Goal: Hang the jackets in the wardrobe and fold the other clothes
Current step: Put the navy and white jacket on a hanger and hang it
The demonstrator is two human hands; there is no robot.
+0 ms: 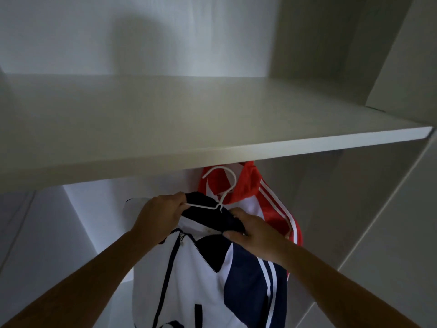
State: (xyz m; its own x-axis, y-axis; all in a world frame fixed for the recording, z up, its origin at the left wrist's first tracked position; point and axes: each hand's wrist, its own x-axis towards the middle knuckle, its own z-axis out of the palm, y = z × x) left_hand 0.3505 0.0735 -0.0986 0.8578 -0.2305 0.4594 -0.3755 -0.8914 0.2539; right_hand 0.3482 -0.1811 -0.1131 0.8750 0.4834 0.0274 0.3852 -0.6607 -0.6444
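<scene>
A white and navy track jacket (201, 275) with white sleeve stripes sits on a white wire hanger (224, 185), held up inside the wardrobe below the shelf. My left hand (160, 211) grips the hanger's left arm and the dark collar. My right hand (253, 230) holds the jacket's right shoulder at the collar. The hanger's hook points up toward the shelf's underside; the rail is hidden. Behind it hangs a red and white striped jacket (260, 192), partly covered by the shelf.
A wide white shelf (212, 147) crosses the view above my hands. White wardrobe side panels (354, 209) stand to the right and a white back wall (99, 209) to the left.
</scene>
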